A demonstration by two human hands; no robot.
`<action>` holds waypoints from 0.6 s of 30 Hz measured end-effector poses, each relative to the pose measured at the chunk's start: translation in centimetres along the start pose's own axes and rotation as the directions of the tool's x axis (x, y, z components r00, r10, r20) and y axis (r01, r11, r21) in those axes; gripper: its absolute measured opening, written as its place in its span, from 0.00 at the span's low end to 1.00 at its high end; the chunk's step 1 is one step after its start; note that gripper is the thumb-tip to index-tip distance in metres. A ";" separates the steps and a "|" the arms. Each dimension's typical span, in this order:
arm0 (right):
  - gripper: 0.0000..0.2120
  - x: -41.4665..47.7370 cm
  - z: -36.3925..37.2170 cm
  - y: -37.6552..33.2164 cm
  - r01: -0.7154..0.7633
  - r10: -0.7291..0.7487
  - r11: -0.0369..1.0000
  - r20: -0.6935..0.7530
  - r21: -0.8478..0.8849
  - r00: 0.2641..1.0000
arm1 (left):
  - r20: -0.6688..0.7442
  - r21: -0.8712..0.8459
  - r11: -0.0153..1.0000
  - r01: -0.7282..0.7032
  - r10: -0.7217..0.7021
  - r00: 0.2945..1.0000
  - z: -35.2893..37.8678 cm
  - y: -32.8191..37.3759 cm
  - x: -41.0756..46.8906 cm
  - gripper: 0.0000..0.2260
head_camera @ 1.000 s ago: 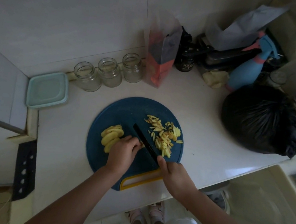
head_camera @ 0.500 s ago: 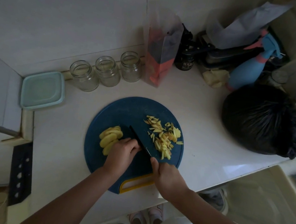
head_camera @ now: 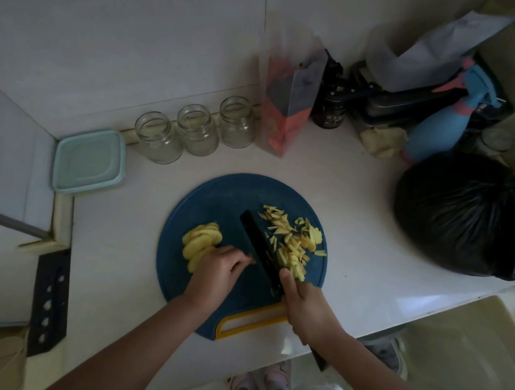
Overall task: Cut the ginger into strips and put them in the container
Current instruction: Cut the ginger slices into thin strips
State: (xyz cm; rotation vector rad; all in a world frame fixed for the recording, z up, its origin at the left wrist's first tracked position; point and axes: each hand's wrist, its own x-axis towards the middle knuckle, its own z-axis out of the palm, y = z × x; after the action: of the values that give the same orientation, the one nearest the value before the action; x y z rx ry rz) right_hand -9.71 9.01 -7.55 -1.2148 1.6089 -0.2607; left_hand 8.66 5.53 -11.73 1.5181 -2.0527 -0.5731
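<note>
Now | ginger strips (head_camera: pixel 291 241): thin, pale yellow, heaped | slices (head_camera: pixel 199 242): stacked

Dim light falls over a white countertop (head_camera: pixel 129 263) set into a corner of pale tiled walls (head_camera: pixel 124 30). Three empty glass jars (head_camera: pixel 197 129) line the back edge, with cluttered bottles beyond and a bulging black plastic bag (head_camera: pixel 466 215) off to one side.

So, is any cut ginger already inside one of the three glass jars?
No, the three glass jars look empty, and the ginger strips lie on the blue cutting board.
</note>
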 end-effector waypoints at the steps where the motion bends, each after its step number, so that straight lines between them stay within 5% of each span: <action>1: 0.30 -0.1 0.0 -0.1 0.012 -0.012 1.000 0.006 0.001 1.000 | -0.002 -0.001 1.000 0.007 -0.007 1.000 0.0 0.0 0.0 0.05; 8: 0.28 -0.3 0.5 0.1 0.032 -0.032 0.999 0.015 -0.014 0.999 | 0.001 0.017 0.999 0.051 -0.051 0.999 -0.1 -0.1 0.4 0.08; 18: 0.27 -0.8 2.1 -0.4 0.062 -0.074 0.966 -0.041 -0.253 0.996 | 0.041 0.065 0.997 0.036 -0.039 0.998 -0.2 0.0 0.6 0.09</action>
State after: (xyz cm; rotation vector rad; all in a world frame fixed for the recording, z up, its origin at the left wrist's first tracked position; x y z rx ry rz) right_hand -7.80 10.33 -7.69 -1.4691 1.6823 -0.1333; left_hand 8.62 5.00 -11.49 1.5970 -2.0968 -0.5636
